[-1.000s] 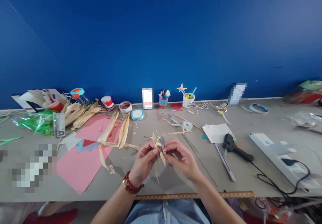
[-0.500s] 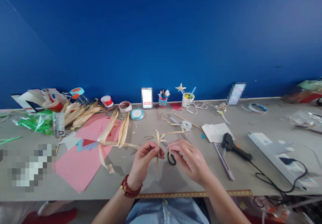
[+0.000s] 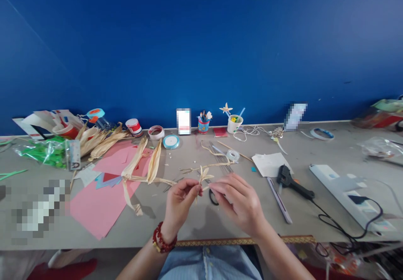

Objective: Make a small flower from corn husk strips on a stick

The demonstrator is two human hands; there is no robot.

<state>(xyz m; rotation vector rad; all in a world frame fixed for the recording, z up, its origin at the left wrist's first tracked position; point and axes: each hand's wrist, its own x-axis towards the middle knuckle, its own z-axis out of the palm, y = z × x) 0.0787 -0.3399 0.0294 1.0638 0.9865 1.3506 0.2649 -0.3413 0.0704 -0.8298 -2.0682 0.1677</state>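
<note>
My left hand (image 3: 182, 200), with a red bead bracelet at the wrist, pinches a small pale flower made of corn husk (image 3: 204, 173) by its base. Its petals point up and spread to the right above the thumb. Just to the right, my right hand (image 3: 237, 200) is closed at the fingertips on a small husk piece (image 3: 205, 188), held against the flower's base. A black loop handle, seemingly of scissors (image 3: 213, 197), lies on the table between the hands, partly hidden. Husk strips (image 3: 208, 166) and thin metal wires (image 3: 220, 156) lie just beyond.
Left are dried corn husks (image 3: 154, 162), pink paper (image 3: 94, 213) and a bag of green pieces (image 3: 47, 152). Right are a glue gun (image 3: 294, 181), a lilac stick-like tool (image 3: 279, 200) and a power strip (image 3: 343, 196). A cup with a husk flower (image 3: 235, 124) stands by the wall.
The flower has turned in my left hand, so its petals now fan to the right. My right fingertips have brought the small husk piece left, up to the flower's base.
</note>
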